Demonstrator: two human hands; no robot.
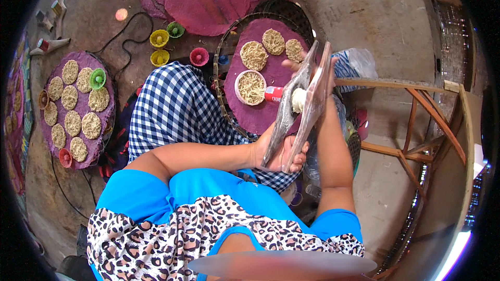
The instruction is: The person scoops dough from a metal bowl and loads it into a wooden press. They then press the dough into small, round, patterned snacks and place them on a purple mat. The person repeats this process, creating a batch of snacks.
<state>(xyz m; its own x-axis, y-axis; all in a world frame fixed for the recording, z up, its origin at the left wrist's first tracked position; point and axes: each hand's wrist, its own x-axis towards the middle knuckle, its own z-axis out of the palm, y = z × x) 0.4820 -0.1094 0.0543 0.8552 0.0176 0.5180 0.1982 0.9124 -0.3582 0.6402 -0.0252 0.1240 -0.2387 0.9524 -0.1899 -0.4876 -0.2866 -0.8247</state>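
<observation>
Both hands hold a hand press (310,109) made of two long, flat grey-brown boards, with a white plug between them. From its left side sticks a red cylinder (273,93), from which pale noodle strands reach a round white-rimmed mould (250,87). My left hand (284,154) is closed around the near ends of the boards. Around the far ends is my right hand (330,84), partly hidden behind them, with fingertips showing on their left. Beyond the mould, several noodle discs (254,55) lie on a purple cloth (237,106) over a round woven tray (217,73).
At left, another purple-covered tray (108,109) bears several noodle discs and coloured moulds. Yellow cups (159,38), a green cup (175,29) and a pink cup (199,56) stand on the floor beside a black cord (124,47). A wooden frame (416,148) stands at right.
</observation>
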